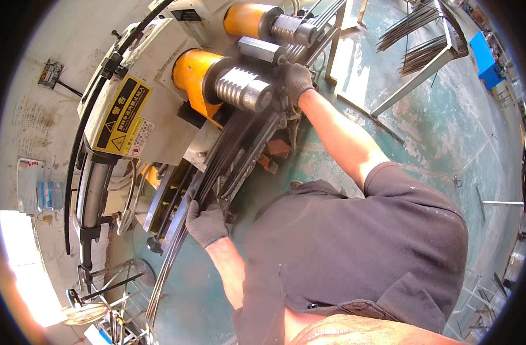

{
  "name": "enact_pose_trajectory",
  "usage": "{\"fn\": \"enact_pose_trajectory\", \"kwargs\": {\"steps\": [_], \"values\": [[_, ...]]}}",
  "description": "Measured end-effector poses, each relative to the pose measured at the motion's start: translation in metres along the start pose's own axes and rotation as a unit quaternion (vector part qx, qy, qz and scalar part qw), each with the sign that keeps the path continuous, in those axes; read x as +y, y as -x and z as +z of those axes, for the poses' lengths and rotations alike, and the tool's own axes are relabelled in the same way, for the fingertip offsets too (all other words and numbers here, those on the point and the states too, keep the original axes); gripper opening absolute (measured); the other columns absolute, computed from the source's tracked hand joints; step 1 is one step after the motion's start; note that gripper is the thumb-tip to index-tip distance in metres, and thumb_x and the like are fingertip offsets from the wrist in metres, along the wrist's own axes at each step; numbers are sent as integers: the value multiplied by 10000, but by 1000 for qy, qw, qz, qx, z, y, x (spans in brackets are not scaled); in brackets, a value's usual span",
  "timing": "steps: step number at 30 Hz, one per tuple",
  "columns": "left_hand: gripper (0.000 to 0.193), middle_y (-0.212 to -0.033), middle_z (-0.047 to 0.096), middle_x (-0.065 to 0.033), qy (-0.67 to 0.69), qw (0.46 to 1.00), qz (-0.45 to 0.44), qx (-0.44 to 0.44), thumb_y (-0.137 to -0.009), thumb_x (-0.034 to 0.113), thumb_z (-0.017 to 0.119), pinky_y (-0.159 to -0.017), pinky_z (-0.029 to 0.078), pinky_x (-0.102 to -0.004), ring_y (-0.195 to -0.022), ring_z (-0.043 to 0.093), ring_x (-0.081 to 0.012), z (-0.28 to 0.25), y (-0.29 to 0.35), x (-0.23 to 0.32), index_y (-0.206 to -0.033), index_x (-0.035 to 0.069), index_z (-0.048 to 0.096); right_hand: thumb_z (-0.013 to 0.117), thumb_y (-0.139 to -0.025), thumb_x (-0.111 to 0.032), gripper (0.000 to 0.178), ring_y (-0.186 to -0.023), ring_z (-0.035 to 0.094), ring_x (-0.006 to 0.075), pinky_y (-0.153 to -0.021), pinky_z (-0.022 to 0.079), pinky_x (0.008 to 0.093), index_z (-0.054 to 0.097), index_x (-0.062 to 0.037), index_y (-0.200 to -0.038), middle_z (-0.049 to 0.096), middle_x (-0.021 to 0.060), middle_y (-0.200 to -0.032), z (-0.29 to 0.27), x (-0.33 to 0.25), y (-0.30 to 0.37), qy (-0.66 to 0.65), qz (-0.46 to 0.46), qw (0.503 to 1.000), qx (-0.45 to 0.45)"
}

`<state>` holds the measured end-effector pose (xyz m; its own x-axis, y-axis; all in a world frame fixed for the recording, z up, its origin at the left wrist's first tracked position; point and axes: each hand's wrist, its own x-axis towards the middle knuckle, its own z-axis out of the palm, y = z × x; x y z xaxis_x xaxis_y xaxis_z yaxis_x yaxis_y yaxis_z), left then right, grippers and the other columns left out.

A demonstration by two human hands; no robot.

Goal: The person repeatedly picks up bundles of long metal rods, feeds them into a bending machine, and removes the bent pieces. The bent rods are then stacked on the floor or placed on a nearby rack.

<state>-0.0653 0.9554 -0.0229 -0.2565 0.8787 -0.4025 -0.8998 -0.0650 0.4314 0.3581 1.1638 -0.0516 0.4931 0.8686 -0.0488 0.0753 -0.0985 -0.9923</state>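
My left hand, in a grey work glove, is closed round the near stretch of a bundle of thin metal rods. The rods run slantwise along the machine, and their loose ends hang out at the lower left. Farther up, my right hand, gloved the same way, is at the machine beside the grooved steel roller. Its fingers curl over something by the end of a hexagonal steel block; what they grip is hidden.
A bending machine with orange cylinders and a warning label fills the left. A black hose arches along it. More rods lie on a metal rack at the far right, near a blue bin. A round-seated stool stands lower left.
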Motion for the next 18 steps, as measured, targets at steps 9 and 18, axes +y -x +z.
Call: {"fn": "enact_pose_trajectory", "kwargs": {"steps": [9, 18], "values": [[403, -1276, 717, -187, -10, 977, 137, 163, -1116, 273, 528, -1156, 499, -495, -1238, 655, -333, -43, -8, 91, -1256, -74, 679, 659, -1026, -291, 274, -640, 642, 197, -615, 497, 348, 751, -53, -926, 706, 65, -789, 13, -9, 3, -201, 123, 971, 35], [331, -1135, 781, -138, -64, 986, 98, 115, -1005, 298, 745, -981, 619, -378, -1054, 750, -270, -25, -31, 36, -1132, -7, 762, 688, -993, -316, 286, -645, 630, 205, -599, 492, 375, 736, -37, -952, 681, 77, -774, 18, 5, -5, -171, 100, 978, 68]]}}
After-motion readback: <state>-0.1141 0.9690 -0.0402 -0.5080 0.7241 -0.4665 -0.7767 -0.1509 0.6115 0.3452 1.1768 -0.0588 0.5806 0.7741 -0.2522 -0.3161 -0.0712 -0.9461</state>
